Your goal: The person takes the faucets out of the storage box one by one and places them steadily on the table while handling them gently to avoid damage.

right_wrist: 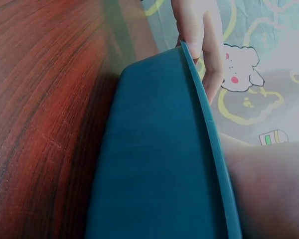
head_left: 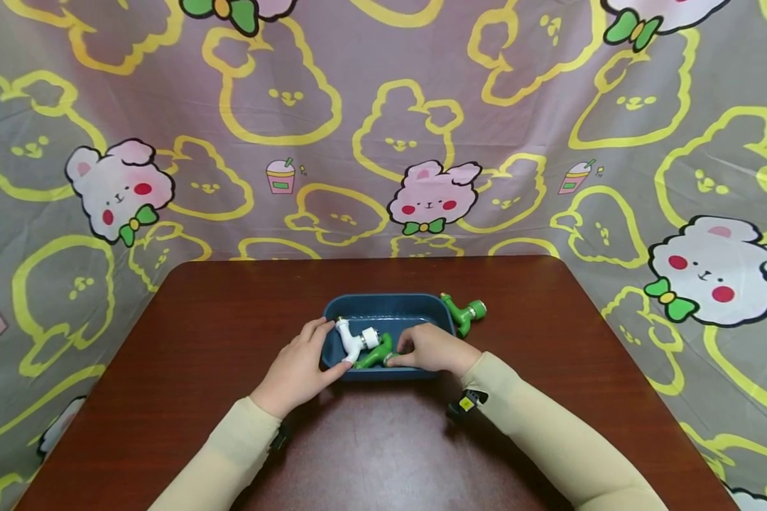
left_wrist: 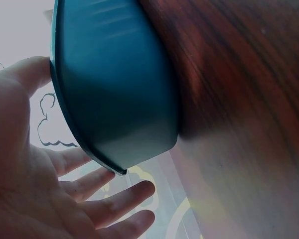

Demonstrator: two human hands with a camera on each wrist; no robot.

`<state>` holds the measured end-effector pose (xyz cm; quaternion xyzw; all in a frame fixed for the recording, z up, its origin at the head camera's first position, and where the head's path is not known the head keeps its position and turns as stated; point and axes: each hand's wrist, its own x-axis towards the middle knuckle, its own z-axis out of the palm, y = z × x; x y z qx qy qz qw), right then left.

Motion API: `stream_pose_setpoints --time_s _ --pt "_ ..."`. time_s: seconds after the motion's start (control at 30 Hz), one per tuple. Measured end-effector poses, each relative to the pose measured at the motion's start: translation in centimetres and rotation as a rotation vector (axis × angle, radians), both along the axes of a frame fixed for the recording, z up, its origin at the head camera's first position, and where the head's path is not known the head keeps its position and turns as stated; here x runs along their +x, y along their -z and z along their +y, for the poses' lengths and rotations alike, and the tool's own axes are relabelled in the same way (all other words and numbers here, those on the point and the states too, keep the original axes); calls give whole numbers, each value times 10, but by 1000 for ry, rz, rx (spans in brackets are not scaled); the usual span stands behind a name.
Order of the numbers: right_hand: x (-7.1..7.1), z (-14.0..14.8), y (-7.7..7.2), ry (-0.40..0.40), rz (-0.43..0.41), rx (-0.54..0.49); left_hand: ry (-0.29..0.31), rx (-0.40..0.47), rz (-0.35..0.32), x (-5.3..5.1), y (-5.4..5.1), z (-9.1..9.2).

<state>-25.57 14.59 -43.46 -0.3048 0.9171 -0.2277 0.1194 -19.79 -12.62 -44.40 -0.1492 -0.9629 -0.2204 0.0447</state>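
We note left hand (head_left: 299, 363) outstretched, touching blue tub (head_left: 386, 304); right hand (head_left: 433, 348) pinching green tap (head_left: 379, 350), long axis near-left to far-right.

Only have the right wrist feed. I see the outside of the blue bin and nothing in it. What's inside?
Observer: From the head view, a white faucet and a green faucet lie inside the blue bin.
Operator: Which one is being handled?
Observer: The green one; the right hand appears to pinch its end near the bin's front wall.
Operator: Anything just outside, on the far side?
Observer: Yes, a second green faucet lies on the table by the bin's back right corner. I can't tell if it touches the bin.
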Motion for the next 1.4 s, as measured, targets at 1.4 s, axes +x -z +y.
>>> stream_pose_setpoints --time_s 1.4 --pt "0 -1 -3 137 13 112 0 15 -30 -1 1 -2"
